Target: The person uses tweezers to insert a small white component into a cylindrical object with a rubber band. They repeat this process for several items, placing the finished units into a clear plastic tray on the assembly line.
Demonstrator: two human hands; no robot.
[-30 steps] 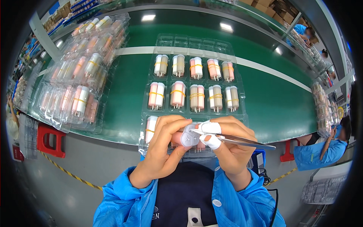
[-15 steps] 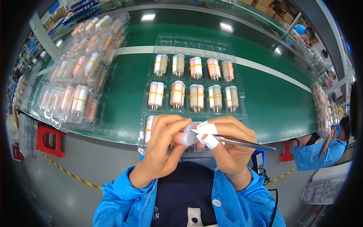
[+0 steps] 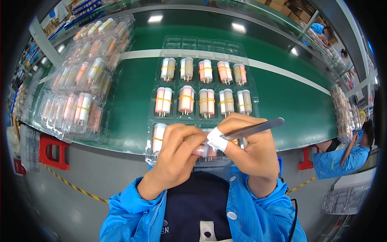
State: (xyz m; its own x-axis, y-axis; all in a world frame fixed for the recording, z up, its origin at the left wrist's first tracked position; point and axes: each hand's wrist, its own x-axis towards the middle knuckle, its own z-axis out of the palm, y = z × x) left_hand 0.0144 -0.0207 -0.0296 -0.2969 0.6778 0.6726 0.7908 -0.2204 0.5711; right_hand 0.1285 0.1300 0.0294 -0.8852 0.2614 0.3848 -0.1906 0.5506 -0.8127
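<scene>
Just above the near edge of a clear plastic tray [image 3: 253, 97], both my hands meet around a small pink cylindrical piece with a translucent end [image 3: 205, 151]. My left hand [image 3: 174, 157] is closed on this piece, its fingers hiding much of it. My right hand [image 3: 256, 151], with white wraps on thumb and finger, grips metal tweezers [image 3: 258, 128]. Their tips are hidden near the translucent end, while the back end points up and right. In the tray, banded pairs of cylinders [image 3: 186, 99], pink, white or beige with metal pins, fill several compartments.
On the left of the green table [image 3: 290, 105], loaded clear trays [image 3: 68, 103] are stacked. More trays [image 3: 342, 111] stand at the right edge. Red stools [image 3: 54, 151] are below the table. A co-worker in blue [image 3: 342, 159] sits at far right.
My right hand has rotated, swinging the tweezers' back end from low right to upper right. The translucent end of the held piece, earlier facing me, is now turned edge-on.
</scene>
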